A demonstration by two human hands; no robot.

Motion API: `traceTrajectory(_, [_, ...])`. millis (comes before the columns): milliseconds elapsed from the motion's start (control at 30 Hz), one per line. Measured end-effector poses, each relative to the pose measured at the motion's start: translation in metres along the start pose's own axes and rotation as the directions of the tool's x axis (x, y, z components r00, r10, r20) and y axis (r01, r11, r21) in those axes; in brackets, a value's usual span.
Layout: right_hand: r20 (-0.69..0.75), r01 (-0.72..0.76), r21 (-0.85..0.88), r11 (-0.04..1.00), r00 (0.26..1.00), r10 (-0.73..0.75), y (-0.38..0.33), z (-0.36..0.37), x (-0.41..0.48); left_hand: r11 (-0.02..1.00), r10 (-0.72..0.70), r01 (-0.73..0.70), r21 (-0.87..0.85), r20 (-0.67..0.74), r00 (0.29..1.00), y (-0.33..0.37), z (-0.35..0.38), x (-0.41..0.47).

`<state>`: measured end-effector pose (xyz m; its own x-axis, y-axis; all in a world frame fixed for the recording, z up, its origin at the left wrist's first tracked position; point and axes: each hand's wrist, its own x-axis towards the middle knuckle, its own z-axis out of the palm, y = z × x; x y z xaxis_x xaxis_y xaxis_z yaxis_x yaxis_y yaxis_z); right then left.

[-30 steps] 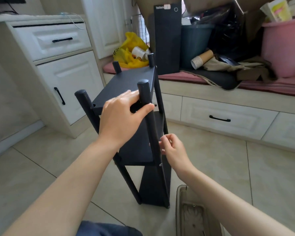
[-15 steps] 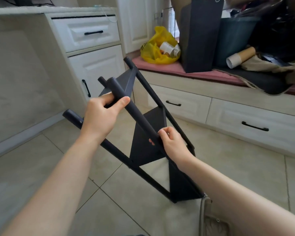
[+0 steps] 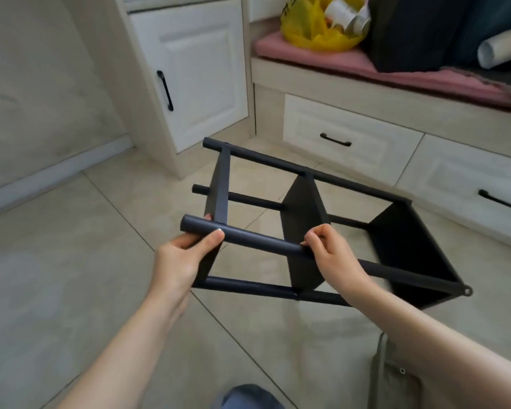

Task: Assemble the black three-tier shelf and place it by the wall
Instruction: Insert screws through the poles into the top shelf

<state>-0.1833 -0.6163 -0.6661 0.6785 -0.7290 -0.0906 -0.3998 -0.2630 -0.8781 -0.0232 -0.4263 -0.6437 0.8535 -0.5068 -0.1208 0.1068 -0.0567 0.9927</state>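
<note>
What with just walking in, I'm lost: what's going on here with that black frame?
A person holds the black three-tier shelf on its side over the tiled floor. The left hand grips its nearest pole close to the end; the right hand pinches the same pole by the middle panel. All three panels sit between the poles, and it is not yet stood by a wall.

Arms outstretched; left grip [image 3: 185, 255], right grip [image 3: 334, 255] both curled round shelf pole [image 3: 263, 242].
</note>
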Motion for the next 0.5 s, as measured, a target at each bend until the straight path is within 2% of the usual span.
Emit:
traceTrajectory(100, [0.008, -0.023, -0.058, 0.998, 1.0, 0.023, 0.028, 0.003, 0.003, 0.992, -0.097, 0.094, -0.078, -0.027, 0.995, -0.045, 0.004, 0.001])
traceTrajectory(200, [-0.001, -0.058, -0.082, 0.995, 0.998, 0.059, 0.05, 0.005, 0.005, 0.977, -0.171, 0.169, -0.132, 0.002, 0.985, -0.076, 0.01, -0.002])
traceTrajectory(333, [-0.127, -0.13, -0.128, 0.983, 0.985, 0.114, 0.068, 0.014, 0.002, 0.964, -0.223, 0.226, -0.137, 0.042, 0.974, -0.103, 0.014, -0.01])
traceTrajectory(500, [-0.083, -0.095, -0.371, 0.924, 0.994, 0.069, 0.075, 0.023, -0.006, 0.937, -0.295, 0.287, -0.201, -0.012, 0.955, -0.133, 0.013, -0.021])
